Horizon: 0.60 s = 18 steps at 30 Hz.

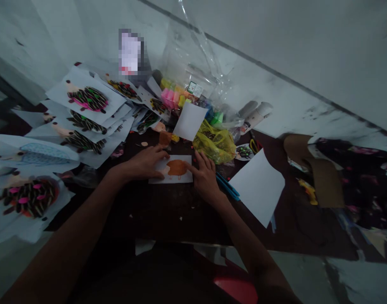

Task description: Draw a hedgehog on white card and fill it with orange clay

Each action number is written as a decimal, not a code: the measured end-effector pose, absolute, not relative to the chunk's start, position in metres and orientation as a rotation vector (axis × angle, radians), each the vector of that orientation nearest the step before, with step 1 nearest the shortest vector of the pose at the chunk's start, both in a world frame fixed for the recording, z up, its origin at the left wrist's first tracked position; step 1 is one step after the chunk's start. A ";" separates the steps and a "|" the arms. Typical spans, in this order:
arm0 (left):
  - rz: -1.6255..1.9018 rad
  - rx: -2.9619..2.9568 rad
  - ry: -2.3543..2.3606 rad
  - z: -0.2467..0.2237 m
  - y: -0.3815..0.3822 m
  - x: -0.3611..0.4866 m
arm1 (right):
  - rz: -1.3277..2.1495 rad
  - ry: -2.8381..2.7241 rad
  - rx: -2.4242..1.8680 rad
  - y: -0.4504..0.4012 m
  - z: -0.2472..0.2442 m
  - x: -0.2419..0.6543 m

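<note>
A small white card [183, 178] lies on the dark table between my hands. On it is a brown oval body [177, 168] with a pale pointed head at its left and small drawn feet below, like a hedgehog; whether the brown is modelling clay I cannot tell for sure. My left hand [145, 162] rests over the card's left edge, thumb and fingers apart. With its index finger stretched out, my right hand [207, 177] touches the right end of the brown oval. A lump of brown clay [164, 138] sits just beyond the card.
Finished hedgehog pictures covered in striped seeds [88, 99] are stacked at the left. A yellow plastic bag [215, 143], a clear bag of coloured clay [177, 97] and a blank card [190, 121] stand behind. At the right are a blue pen-like tool [227, 186], white paper [259, 188] and cardboard [326, 181].
</note>
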<state>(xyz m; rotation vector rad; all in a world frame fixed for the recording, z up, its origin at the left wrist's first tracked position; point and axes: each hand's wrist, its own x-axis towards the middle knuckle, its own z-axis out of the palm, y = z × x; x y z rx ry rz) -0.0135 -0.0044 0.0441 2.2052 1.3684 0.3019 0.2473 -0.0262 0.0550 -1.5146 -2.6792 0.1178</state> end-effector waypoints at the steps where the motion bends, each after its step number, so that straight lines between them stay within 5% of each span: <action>1: 0.316 2.205 1.366 0.043 -0.004 -0.014 | 0.121 -2.686 -1.519 -0.025 0.056 0.245; 18: 0.350 2.221 1.330 0.045 -0.008 -0.016 | 0.146 -2.657 -1.469 -0.017 0.053 0.237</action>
